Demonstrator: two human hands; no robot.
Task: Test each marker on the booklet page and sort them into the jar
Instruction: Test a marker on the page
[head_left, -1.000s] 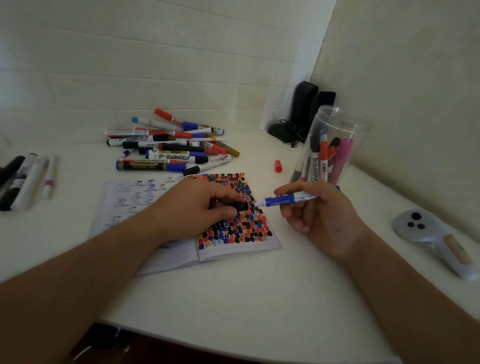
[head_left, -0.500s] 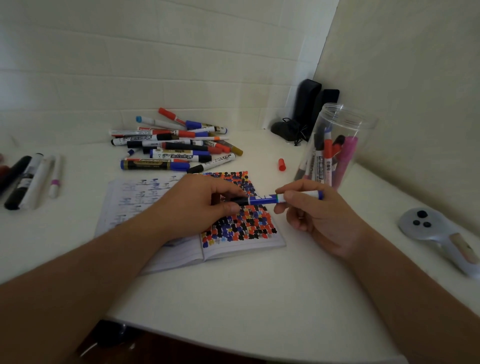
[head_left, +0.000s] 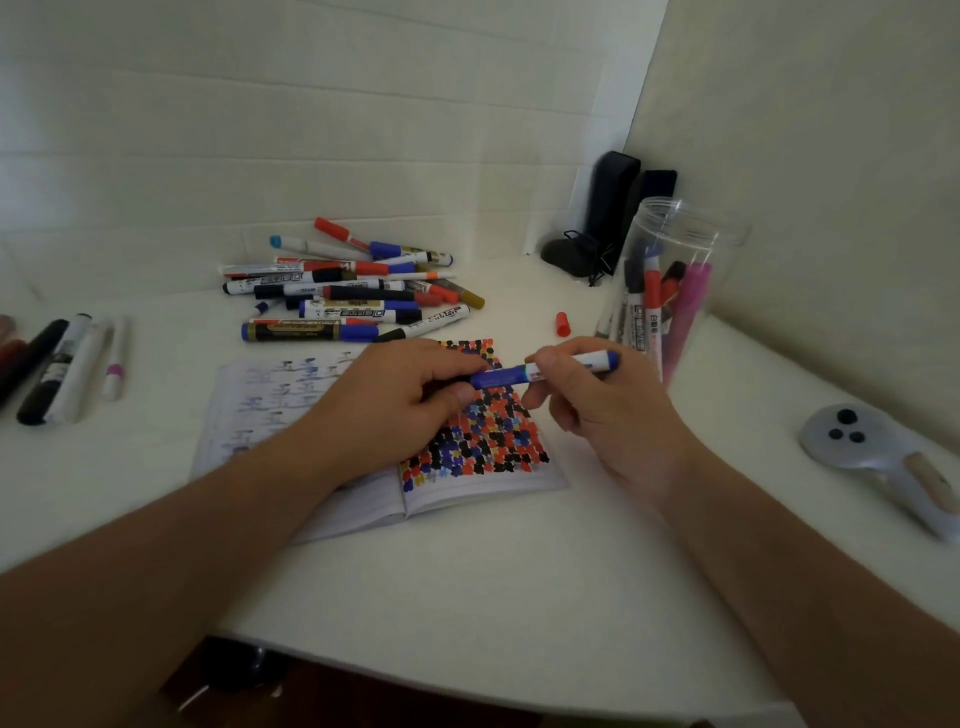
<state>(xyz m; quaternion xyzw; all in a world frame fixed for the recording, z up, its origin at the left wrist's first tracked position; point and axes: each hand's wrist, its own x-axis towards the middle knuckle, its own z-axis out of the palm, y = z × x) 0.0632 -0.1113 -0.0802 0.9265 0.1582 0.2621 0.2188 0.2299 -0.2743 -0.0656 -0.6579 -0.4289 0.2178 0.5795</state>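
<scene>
A blue-and-white marker (head_left: 524, 372) is held level above the open booklet (head_left: 467, 483), whose right page is covered in black, red and blue blots. My left hand (head_left: 395, 400) curls round the marker's dark cap end. My right hand (head_left: 597, 415) pinches the white barrel. The cap sits against the marker, hiding the tip. The clear jar (head_left: 675, 234) stands upright just behind my right hand with several markers (head_left: 649, 301) inside. A pile of markers (head_left: 353, 296) lies behind the booklet.
A loose red cap (head_left: 562, 323) lies between the pile and the jar. Several markers (head_left: 57, 369) lie apart at the far left. A grey controller (head_left: 872, 457) rests at the right. Black items (head_left: 608, 218) stand in the corner. The table's front edge (head_left: 467, 670) is near.
The cap in my left hand and the marker in my right hand came together; the bare tip is now covered. Both hands rose slightly over the booklet.
</scene>
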